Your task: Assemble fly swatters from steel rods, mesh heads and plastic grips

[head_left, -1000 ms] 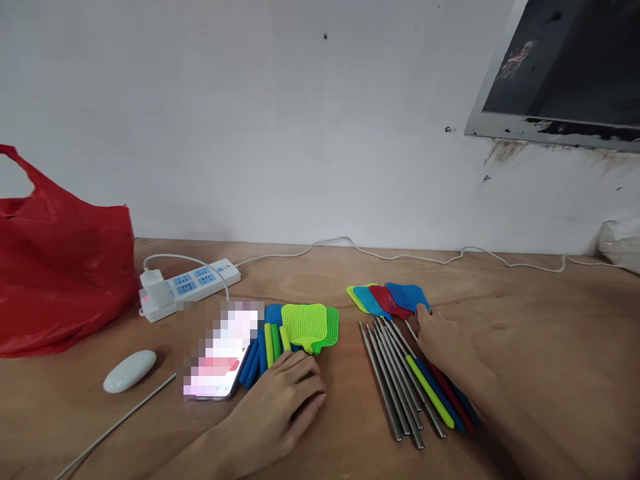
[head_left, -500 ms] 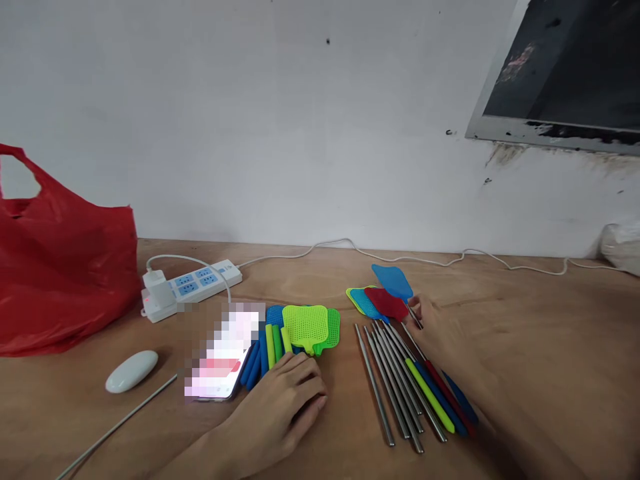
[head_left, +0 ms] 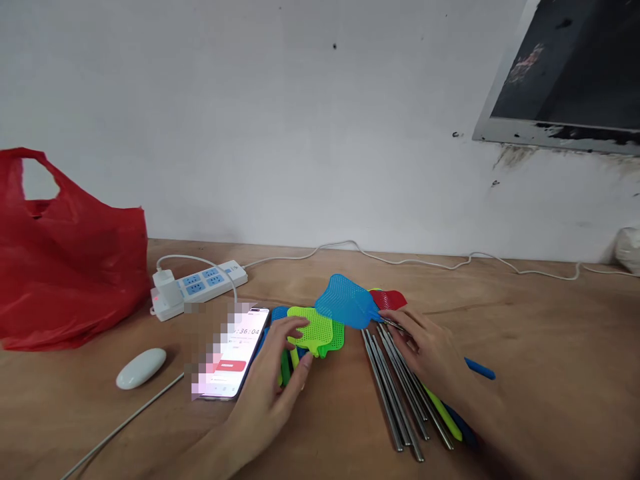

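My right hand pinches a blue fly swatter by the metal shaft near its head, lifted over the table. A blue handle end sticks out past my right forearm. Beneath that hand lie several bare metal rods and a yellow-green handle. A red swatter head rests behind. My left hand is open, thumb and fingers spread beside a yellow-green swatter head, which overlaps a green swatter head. Loose handle tubes are partly hidden under the left hand.
A lit phone lies left of my left hand, near a white mouse-shaped object. Behind it stands a power strip with a charger and cable. A red plastic bag sits at the left. A white cord runs along the wall.
My right hand has brought the blue fly swatter leftward and nearer, towards the middle. My left hand has risen off the handle tubes and spread its fingers. The view has shifted slightly.
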A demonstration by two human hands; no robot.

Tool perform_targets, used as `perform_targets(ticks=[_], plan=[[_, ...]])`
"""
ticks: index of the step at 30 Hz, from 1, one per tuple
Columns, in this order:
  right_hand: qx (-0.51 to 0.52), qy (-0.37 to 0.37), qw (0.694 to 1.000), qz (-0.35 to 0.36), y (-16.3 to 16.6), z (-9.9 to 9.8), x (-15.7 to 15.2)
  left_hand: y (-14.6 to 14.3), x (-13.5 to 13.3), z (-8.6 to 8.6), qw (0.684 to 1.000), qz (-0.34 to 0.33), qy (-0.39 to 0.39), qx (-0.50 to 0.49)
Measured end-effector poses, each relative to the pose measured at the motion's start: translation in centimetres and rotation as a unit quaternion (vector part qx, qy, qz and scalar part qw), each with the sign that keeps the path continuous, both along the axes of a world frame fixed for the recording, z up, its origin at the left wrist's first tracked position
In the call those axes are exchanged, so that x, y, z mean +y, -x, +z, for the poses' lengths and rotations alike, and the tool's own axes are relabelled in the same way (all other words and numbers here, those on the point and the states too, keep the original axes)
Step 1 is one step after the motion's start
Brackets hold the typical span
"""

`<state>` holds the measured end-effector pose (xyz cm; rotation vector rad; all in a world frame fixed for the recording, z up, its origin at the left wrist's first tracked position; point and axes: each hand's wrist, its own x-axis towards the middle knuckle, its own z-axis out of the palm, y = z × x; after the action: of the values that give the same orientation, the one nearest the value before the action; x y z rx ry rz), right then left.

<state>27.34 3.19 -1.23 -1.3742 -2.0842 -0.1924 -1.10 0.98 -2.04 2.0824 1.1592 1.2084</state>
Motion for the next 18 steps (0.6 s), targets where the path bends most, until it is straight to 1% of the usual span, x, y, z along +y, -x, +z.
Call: perform_targets(ticks=[2, 4, 6, 8, 11, 14, 16, 18], plan=[[-0.026, -0.018, 0.999, 0.03, 0.2, -0.3, -0.2, 0.1, 0.3, 0.0, 0.996, 0.033, 0.054, -0.067], [-0.037, -0.05, 0.996, 0.065, 0.5, -0.7, -0.3, 0.1, 0.7, 0.0, 0.988, 0.042, 0.099, -0.112], [-0.035, -0.081, 0.991, 0.1, 1.0, -1.0, -0.4, 0.0, 0.9, 0.0, 0.979, 0.03, 0.145, -0.14], [-0.033, -0.095, 0.987, 0.123, 1.5, -1.1, -0.6, -0.1, 1.1, -0.1, 0.971, 0.013, 0.184, -0.152], [-0.039, -0.081, 0.985, 0.144, 2.1, -1.0, -1.0, -0.2, 1.2, -0.3, 0.967, 0.005, 0.202, -0.152], [-0.029, -0.078, 0.982, 0.168, 2.3, -0.9, -1.3, -0.2, 1.4, -0.3, 0.966, -0.026, 0.203, -0.157], [-0.024, -0.071, 0.982, 0.173, 2.2, -0.8, -1.4, -0.2, 1.4, -0.2, 0.963, -0.05, 0.209, -0.163], [-0.022, -0.051, 0.984, 0.171, 2.1, -0.8, -1.4, -0.3, 1.3, -0.2, 0.957, -0.058, 0.229, -0.167]])
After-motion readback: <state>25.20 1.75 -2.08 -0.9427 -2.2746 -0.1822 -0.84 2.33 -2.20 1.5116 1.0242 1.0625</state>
